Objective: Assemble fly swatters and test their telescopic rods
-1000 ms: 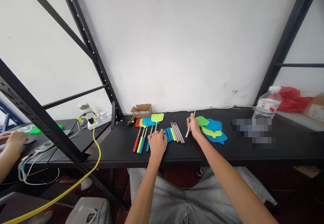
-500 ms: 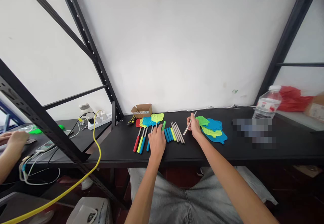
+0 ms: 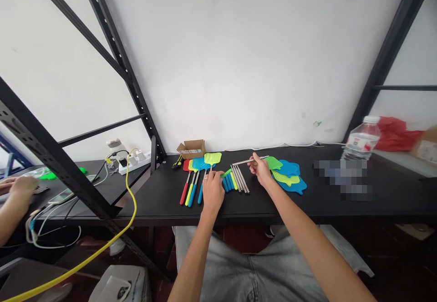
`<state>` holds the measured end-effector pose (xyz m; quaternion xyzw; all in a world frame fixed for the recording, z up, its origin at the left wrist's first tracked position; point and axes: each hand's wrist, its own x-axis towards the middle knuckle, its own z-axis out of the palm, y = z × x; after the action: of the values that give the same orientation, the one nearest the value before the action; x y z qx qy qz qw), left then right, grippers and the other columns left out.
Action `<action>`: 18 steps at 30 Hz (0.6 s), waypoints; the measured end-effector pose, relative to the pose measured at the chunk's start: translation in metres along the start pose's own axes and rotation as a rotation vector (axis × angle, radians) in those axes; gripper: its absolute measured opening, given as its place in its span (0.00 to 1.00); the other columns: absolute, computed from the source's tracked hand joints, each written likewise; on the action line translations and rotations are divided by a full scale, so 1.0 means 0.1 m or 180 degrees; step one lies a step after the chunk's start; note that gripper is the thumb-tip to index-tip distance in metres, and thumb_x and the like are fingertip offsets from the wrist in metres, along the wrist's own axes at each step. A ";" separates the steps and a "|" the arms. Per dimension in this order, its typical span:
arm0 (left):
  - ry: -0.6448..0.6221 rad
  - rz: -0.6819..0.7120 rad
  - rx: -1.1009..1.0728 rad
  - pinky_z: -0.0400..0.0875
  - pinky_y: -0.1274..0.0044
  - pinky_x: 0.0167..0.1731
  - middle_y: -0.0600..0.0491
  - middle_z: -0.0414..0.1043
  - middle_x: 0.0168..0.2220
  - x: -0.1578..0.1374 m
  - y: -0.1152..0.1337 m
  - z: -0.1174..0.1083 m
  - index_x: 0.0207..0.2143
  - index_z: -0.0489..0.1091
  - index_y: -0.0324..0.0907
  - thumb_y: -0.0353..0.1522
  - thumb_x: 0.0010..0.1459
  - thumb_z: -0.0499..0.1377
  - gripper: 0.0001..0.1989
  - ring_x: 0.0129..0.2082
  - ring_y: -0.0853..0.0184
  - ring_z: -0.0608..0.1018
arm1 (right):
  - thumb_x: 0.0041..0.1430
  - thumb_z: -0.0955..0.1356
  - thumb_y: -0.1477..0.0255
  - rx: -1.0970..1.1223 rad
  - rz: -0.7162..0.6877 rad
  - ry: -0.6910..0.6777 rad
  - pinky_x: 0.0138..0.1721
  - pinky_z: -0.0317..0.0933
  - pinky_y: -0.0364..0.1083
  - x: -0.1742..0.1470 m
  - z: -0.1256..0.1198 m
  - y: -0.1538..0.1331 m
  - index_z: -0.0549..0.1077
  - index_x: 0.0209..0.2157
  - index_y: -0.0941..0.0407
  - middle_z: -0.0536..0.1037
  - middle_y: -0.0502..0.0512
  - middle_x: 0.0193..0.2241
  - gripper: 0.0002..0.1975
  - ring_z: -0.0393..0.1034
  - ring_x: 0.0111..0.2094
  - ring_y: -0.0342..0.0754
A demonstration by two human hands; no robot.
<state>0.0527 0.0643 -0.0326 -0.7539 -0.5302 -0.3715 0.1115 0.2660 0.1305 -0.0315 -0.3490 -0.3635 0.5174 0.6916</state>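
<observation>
My left hand (image 3: 213, 192) is closed on a green handle grip (image 3: 226, 173), which points to the right. Between the fingers of my right hand (image 3: 260, 170) lies a thin metal rod (image 3: 244, 161), nearly level, its left end near the grip but apart from it. Below them rest several blue and yellow handle grips (image 3: 230, 181) and a row of metal rods (image 3: 241, 180). To the left, assembled fly swatters (image 3: 191, 188) with red, yellow and blue handles lie side by side. Loose fly swatter heads (image 3: 290, 174) in green, blue and yellow are piled right of my right hand.
A small open cardboard box (image 3: 191, 148) stands at the back. On the right are a water bottle (image 3: 362, 139) and a red bag (image 3: 398, 133). A yellow cable (image 3: 131, 202) hangs in front of the shelf post at left. Another person's hand (image 3: 23, 190) is at the far left.
My right hand has turned the metal rod from steeply slanted to nearly level. In my left hand the green grip has tilted over to point right, towards the rod.
</observation>
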 end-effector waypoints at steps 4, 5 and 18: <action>-0.0054 -0.0017 -0.0019 0.65 0.69 0.42 0.48 0.71 0.43 0.01 0.01 -0.01 0.47 0.68 0.44 0.25 0.63 0.50 0.14 0.44 0.59 0.72 | 0.48 0.72 0.50 -0.0074 0.0021 -0.0151 0.15 0.47 0.42 0.01 -0.01 0.04 0.71 0.26 0.57 0.74 0.53 0.19 0.23 0.60 0.15 0.40; -0.0060 -0.0015 -0.0021 0.65 0.69 0.42 0.48 0.71 0.43 0.01 0.01 0.00 0.47 0.68 0.44 0.25 0.63 0.49 0.14 0.44 0.59 0.72 | 0.48 0.72 0.50 -0.0085 0.0028 -0.0157 0.15 0.47 0.42 0.02 -0.01 0.04 0.71 0.26 0.57 0.74 0.53 0.19 0.23 0.60 0.15 0.40; -0.0069 0.0050 0.0008 0.65 0.69 0.42 0.48 0.72 0.43 0.00 0.00 -0.01 0.49 0.68 0.45 0.25 0.63 0.48 0.16 0.44 0.59 0.72 | 0.49 0.71 0.50 -0.0248 -0.0042 -0.0228 0.16 0.49 0.42 0.00 -0.02 0.05 0.71 0.25 0.56 0.74 0.53 0.19 0.22 0.61 0.16 0.40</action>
<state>0.0520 0.0635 -0.0317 -0.7619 -0.5259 -0.3618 0.1096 0.2649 0.1317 -0.0368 -0.3546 -0.4102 0.5105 0.6674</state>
